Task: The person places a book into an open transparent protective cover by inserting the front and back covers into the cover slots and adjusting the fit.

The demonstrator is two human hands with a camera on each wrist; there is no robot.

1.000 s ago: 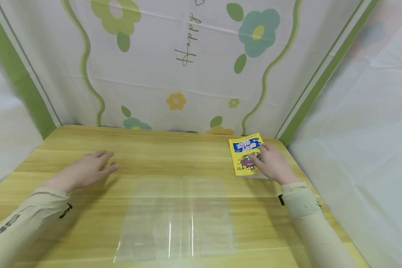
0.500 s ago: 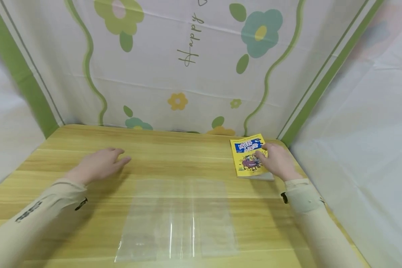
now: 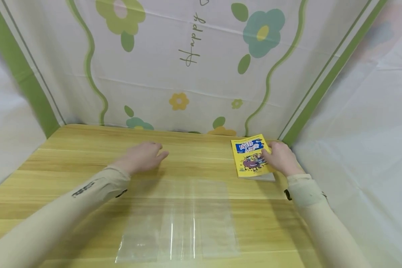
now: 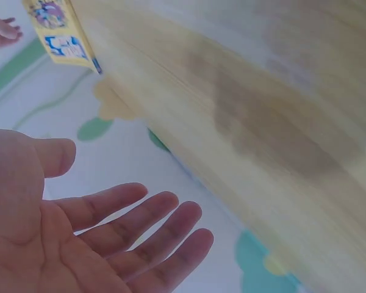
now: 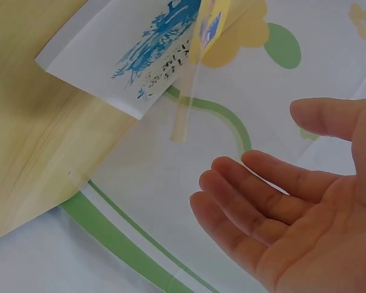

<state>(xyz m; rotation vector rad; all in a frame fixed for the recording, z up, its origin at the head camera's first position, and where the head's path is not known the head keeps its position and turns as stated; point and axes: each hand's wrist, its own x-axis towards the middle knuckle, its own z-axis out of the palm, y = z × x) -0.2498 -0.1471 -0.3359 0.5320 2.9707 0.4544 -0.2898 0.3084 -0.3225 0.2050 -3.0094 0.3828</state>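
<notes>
A yellow paperback (image 3: 244, 160) with a blue title panel and cartoon drawings lies at the far right of the table. At its right edge is my right hand (image 3: 283, 158), the thumb overlapping the cover in the head view. The right wrist view shows that hand (image 5: 280, 213) with relaxed fingers and nothing between them, apart from a white page (image 5: 146, 61) with a blue drawing. My left hand (image 3: 139, 158) hovers over the table left of centre; its fingers (image 4: 146, 220) are extended and it holds nothing. A clear plastic sheet (image 3: 181, 227) lies flat nearer to me.
The wood-grain table (image 3: 70, 208) ends at a white cloth backdrop (image 3: 147, 67) with printed flowers. White cloth (image 3: 365, 149) also hangs close along the right side. The book stands near the table's far right corner.
My left hand has moved right, toward the table's middle. My right hand has shifted slightly right, from over the book's cover to its edge. The plastic sheet has stayed in place.
</notes>
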